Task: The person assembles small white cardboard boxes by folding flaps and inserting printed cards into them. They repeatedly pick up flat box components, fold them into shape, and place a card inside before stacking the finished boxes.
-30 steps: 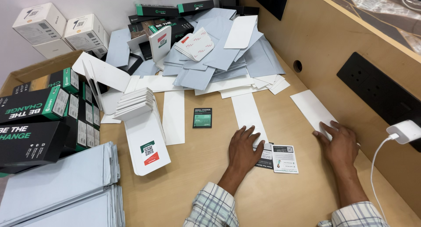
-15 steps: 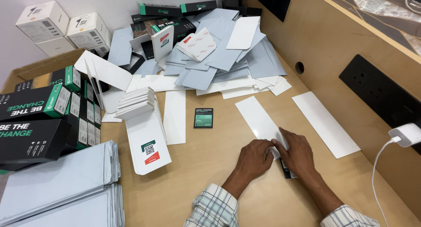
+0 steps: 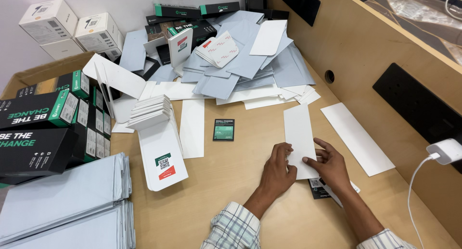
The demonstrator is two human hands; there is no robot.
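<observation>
A long white card strip [image 3: 300, 133] lies flat on the wooden table [image 3: 240, 205] in front of me. My left hand [image 3: 279, 169] rests on its near left edge with fingers curled. My right hand [image 3: 329, 166] presses its near right corner, fingers spread. Under my right hand sits a small dark printed card [image 3: 318, 187], mostly hidden. A second white strip [image 3: 356, 137] lies apart to the right. A small black card [image 3: 224, 129] lies to the left of the strip.
A heap of grey and white sleeves [image 3: 240, 71] covers the far table. Black and green boxes [image 3: 38, 128] stack at left, grey envelopes [image 3: 62, 201] at near left. A stack of white cards [image 3: 150, 112] tops an unfolded white box [image 3: 161, 153]. A white charger [image 3: 445, 150] hangs at right.
My right hand left the right-hand strip and came in beside my left. Both hands now hold the middle white strip, which has been straightened and drawn over the small dark card.
</observation>
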